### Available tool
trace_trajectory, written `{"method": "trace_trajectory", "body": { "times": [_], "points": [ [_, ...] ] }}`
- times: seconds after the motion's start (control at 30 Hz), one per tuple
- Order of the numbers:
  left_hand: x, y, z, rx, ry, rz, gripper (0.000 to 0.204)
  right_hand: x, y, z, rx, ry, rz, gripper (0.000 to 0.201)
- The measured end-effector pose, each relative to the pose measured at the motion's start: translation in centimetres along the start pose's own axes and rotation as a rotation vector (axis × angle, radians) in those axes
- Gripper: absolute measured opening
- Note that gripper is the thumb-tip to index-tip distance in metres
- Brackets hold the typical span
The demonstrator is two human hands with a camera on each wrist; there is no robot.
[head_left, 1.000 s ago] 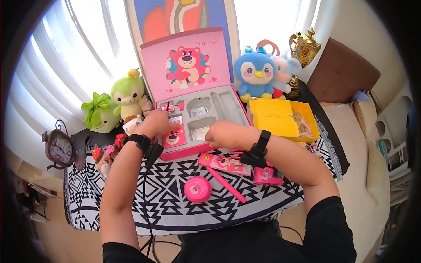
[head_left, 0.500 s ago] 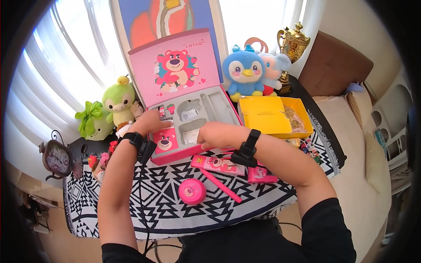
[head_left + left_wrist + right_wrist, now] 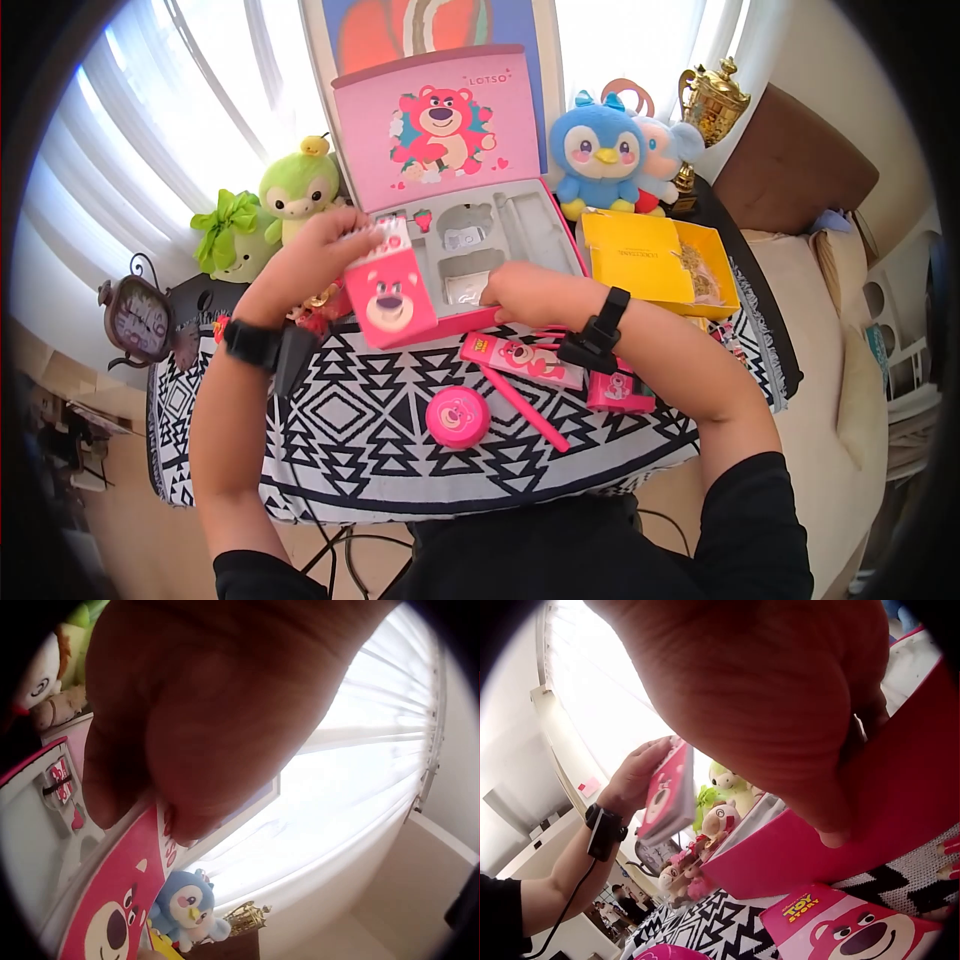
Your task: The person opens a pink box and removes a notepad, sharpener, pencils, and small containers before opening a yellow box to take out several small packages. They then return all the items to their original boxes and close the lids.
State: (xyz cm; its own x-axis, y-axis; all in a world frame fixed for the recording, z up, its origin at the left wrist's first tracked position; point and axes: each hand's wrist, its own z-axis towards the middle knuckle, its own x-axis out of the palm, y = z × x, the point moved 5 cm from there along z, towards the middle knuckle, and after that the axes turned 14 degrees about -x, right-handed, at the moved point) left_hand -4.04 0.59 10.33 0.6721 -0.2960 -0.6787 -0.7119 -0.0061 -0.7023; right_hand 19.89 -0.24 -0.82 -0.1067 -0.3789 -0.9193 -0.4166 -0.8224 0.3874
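Note:
In the head view my left hand (image 3: 318, 258) pinches a pink spiral notepad (image 3: 392, 298) by its bound top edge, thumb on one face and fingers on the other. The notepad, with a bear face on its cover, hangs tilted over the left front of an open pink gift box (image 3: 472, 322). My right hand (image 3: 530, 292) grips the box's front wall; the right wrist view shows its thumb outside the pink wall (image 3: 780, 859) and fingers over the rim. In the grey insert (image 3: 515, 262) lie a small strawberry piece (image 3: 422, 221) and a white packet (image 3: 466, 289).
Before the box lie a pink Toy Story case (image 3: 525, 361), a pink stick (image 3: 525, 408), a round pink container (image 3: 457, 417) and a small pink box (image 3: 620, 391). Plush toys (image 3: 300, 188) and a clock (image 3: 140, 318) stand left; a yellow box (image 3: 640, 262), blue plush (image 3: 598, 155) and trophy (image 3: 712, 105) stand right.
The notepad has come up out of its place in the grey insert, held in my left hand, which moved up and toward me. My right hand has stayed at the box's front wall.

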Motion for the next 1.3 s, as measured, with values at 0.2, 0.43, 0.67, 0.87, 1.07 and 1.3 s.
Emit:
{"method": "trace_trajectory", "body": {
  "times": [0.2, 0.43, 0.67, 0.87, 1.07, 1.3],
  "points": [
    [4.7, 7.8, -7.3, -0.146, 0.271, -0.039, 0.025, 0.2, -0.6, -0.1, -0.003, 0.035, 0.015, 0.021],
    [8.5, 9.1, -11.5, 0.039, -0.017, 0.244, 0.022, -3.0, 0.8, 0.4, -0.047, -0.039, -0.022, 0.034],
    [5.2, 4.6, -2.9, 0.306, -0.479, 0.393, 0.015, -5.2, -5.1, 9.2, 0.119, -0.287, -0.295, 0.017],
    [4.9, 6.0, 8.3, 0.340, -0.594, 0.635, 0.011, -5.1, -7.6, 13.9, 0.111, -0.228, -0.291, 0.010],
    [5.6, 8.5, 13.4, 0.125, -0.263, 0.765, 0.025, -5.4, -7.3, 14.9, 0.168, -0.246, -0.379, 0.020],
    [4.5, 6.4, 11.7, 0.142, -0.226, 0.791, 0.032, -5.7, -6.8, 15.7, 0.135, -0.171, -0.418, 0.013]
  ]
}}
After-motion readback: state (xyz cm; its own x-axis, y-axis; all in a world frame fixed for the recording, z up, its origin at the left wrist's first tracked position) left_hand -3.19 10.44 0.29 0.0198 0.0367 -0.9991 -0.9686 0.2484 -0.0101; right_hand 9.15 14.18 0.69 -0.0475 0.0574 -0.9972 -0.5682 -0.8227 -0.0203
